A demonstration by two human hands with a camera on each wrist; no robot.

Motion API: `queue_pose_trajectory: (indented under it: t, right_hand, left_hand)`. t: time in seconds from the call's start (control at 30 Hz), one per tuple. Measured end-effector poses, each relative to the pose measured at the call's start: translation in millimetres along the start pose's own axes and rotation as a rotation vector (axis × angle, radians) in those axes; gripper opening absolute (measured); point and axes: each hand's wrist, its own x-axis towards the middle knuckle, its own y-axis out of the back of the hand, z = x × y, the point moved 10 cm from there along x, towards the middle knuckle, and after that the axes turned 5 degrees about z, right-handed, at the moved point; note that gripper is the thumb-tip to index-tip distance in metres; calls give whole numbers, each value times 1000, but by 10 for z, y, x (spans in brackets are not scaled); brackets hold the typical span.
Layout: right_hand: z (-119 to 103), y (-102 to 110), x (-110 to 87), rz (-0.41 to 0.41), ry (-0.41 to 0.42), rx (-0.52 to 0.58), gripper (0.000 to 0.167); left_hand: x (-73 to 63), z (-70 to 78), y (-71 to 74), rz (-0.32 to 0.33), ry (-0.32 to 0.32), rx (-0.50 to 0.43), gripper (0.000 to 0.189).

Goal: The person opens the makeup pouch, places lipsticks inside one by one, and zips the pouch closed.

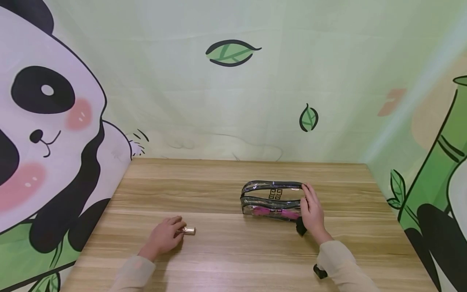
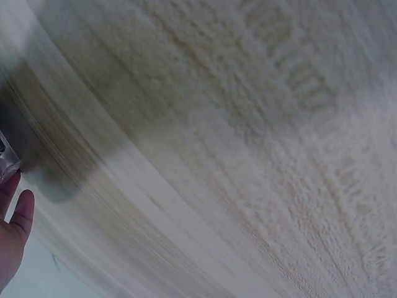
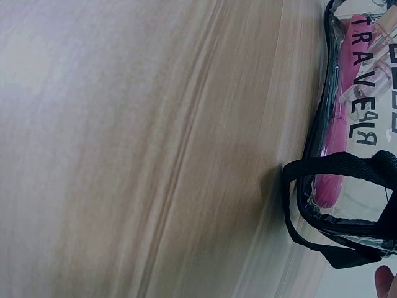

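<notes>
My left hand (image 1: 168,235) is low over the wooden table, its thumb and fingers pinching a small shiny gold tube, like a lipstick (image 1: 189,230). In the left wrist view only part of that hand (image 2: 11,239) shows at the left edge. A clear cosmetic pouch (image 1: 271,205) with black trim stands right of centre, a pink long-shaped item (image 3: 335,136) and clear pieces showing inside. My right hand (image 1: 313,213) holds the pouch's right end, thumb on the near side. A black strap loop (image 3: 329,164) hangs at that end.
The wooden table (image 1: 226,259) reaches back to a pale green backdrop (image 1: 175,101) printed with a panda and leaves. A small black object (image 1: 320,271) shows beside the right sleeve (image 1: 339,259).
</notes>
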Motion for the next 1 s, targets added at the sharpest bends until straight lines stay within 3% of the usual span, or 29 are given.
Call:
queue_pose_trajectory:
  t: [0.23, 0.73, 1.0]
  right_hand:
    - [-7, 4, -5, -4, -2, 3, 43]
    - [-12, 12, -1, 11, 17, 13, 43]
    - [-5, 2, 3, -1, 6, 8, 43]
  left_hand:
    - [-2, 58, 53, 73, -48, 0, 26]
    - [7, 110, 128, 146, -90, -82, 21]
    - [15, 123, 163, 176, -100, -71, 21]
